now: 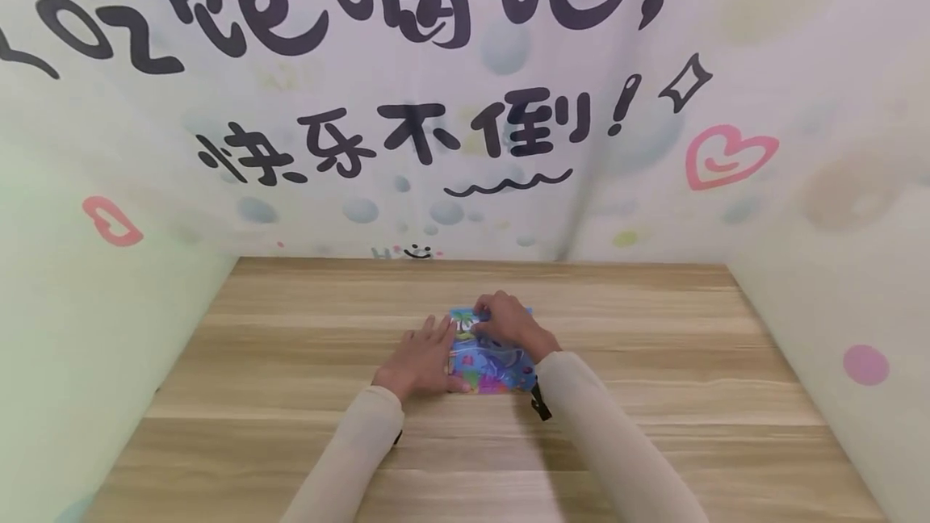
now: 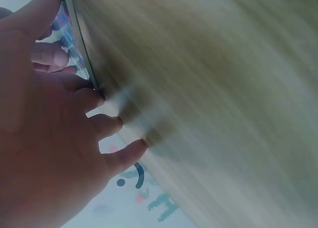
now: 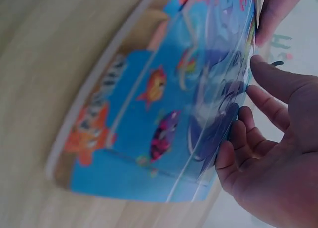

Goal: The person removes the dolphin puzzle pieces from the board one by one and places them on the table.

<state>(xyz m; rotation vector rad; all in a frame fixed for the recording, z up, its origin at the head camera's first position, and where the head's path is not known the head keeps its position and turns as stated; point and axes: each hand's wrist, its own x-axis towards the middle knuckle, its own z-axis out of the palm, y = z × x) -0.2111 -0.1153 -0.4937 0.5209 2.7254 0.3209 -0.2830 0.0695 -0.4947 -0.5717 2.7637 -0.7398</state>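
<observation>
A flat, thick-edged board (image 1: 494,370) with a bright sea picture lies on the wooden table. Fish, starfish and a dolphin show on its blue face (image 3: 166,133) in the right wrist view. Creased, shiny clear plastic wrap (image 3: 198,114) covers it. My left hand (image 1: 421,359) rests along its left edge with spread fingers; the left wrist view shows that hand (image 2: 54,133) beside the board's rim. Over the upper right part, my right hand (image 1: 511,323) has curled fingers and seems to pinch the plastic. Its fingertips (image 3: 226,156) meet the surface, but their exact hold is partly hidden.
The wooden table (image 1: 305,297) extends around the board on all sides. A white back wall (image 1: 407,216) with dark lettering rises at its far edge. Pale side walls (image 1: 835,281) stand left and right. A black strap end (image 1: 540,402) hangs at the right wrist.
</observation>
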